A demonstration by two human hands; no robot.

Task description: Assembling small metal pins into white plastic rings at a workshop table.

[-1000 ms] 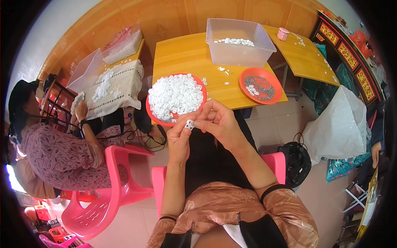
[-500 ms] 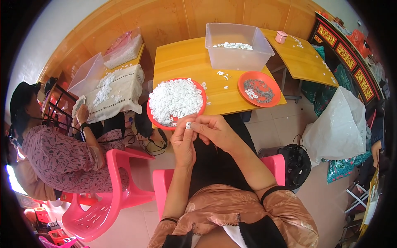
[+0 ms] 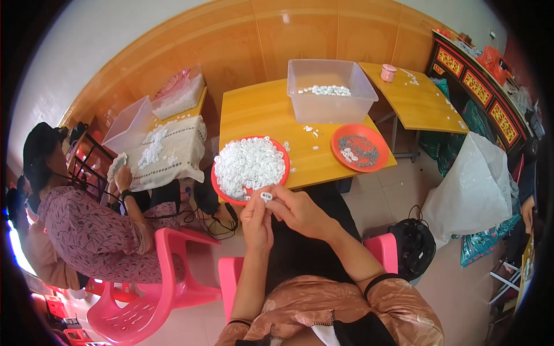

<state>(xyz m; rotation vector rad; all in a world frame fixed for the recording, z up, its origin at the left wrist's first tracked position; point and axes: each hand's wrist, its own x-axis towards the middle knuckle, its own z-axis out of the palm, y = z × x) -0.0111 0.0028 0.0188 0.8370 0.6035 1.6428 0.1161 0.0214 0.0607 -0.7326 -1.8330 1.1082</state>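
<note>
A small white plastic piece with two holes (image 3: 266, 196) is held between both hands, over the near edge of a round red basin. My left hand (image 3: 255, 223) pinches it from below, its thumb upright against it. From the right, the fingertips of my right hand (image 3: 298, 211) close on the same piece and partly cover it. Many similar white pieces (image 3: 251, 164) are heaped in the red basin (image 3: 225, 196). On the table to the right, an orange-red plate (image 3: 378, 164) carries small grey parts (image 3: 366, 151) and several white pieces.
Behind the plate stands a clear plastic bin (image 3: 332, 111) with white pieces inside. A co-worker (image 3: 107, 230) sits at the left beside a cloth-covered table (image 3: 187, 150). A pink chair (image 3: 167, 277), a white sack (image 3: 467, 187) and a black bag (image 3: 414, 245) stand around me.
The view has tilted, so the table and basin appear lower. The white piece now turns its two-holed face into view between my fingers; both hands still hold it.
</note>
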